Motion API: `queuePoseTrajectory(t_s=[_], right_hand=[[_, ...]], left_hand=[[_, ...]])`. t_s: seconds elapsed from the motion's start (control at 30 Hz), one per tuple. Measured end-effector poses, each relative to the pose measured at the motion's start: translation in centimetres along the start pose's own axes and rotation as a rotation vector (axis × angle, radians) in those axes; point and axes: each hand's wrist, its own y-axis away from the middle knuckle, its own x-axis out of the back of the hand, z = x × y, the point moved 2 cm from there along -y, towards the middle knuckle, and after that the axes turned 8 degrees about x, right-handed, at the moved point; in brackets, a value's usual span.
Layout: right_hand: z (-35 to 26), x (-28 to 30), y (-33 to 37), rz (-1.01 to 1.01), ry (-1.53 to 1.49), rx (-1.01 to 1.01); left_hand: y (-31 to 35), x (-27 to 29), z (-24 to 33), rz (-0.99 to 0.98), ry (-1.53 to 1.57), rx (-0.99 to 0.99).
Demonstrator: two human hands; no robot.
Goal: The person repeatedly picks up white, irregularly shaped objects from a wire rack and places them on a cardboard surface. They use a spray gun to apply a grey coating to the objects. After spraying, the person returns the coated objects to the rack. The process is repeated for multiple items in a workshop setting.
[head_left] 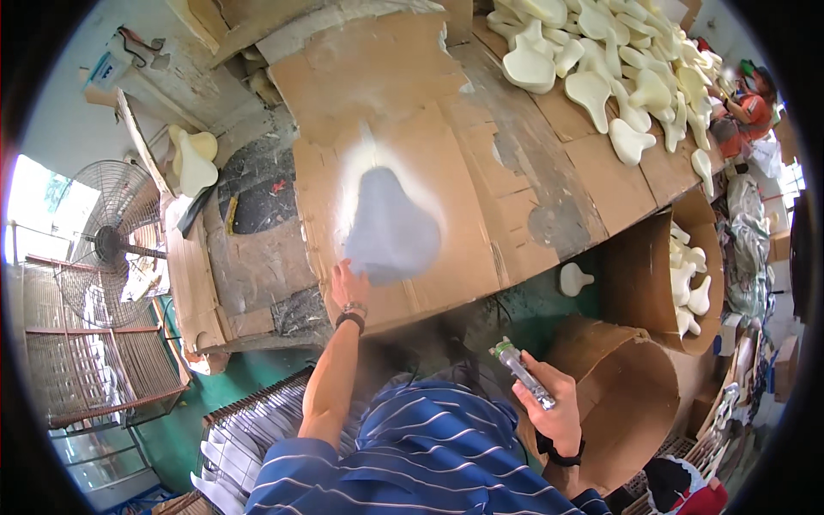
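Note:
A grey, saddle-shaped piece [393, 230] lies on the cardboard-covered table, ringed by a pale whitish haze on the cardboard. My left hand [348, 286] is at its lower left edge, with the fingers and thumb closed on the rim; the fingertips are partly hard to make out. Off the table's near edge, my right hand [554, 403] grips a metallic and clear spray-gun-like tool [522, 371] with a green part at its tip. The tool points up and left, apart from the grey piece.
Cream foam bicycle saddles [592, 86] are heaped at the table's far right. Below them stand a cardboard bin [622, 279] of saddles and another open cardboard drum [652, 378]. A wire fan [107, 243] stands left. A wire rack [232, 446] of grey-white pieces is near my left side. Another person [755, 116] is far right.

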Motion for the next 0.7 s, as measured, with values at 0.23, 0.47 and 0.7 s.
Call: queuePoseTrajectory(t_s=[0.23, 0.47, 0.7], right_hand=[[-2.0, 0.6, -4.2, -0.102, -0.131, 0.170], [-1.6, 1.4, -7.9, 0.023, -0.055, 0.237], [9.1, -3.9, -12.6, -0.124, 0.296, 0.046]], left_hand=[[0.2, -0.7, -0.3, -0.166, -0.080, 0.251], [0.0, -0.8, -0.6, -0.081, -0.124, 0.068], [-1.8, -1.4, 2.0, -0.190, -0.160, 0.073]])
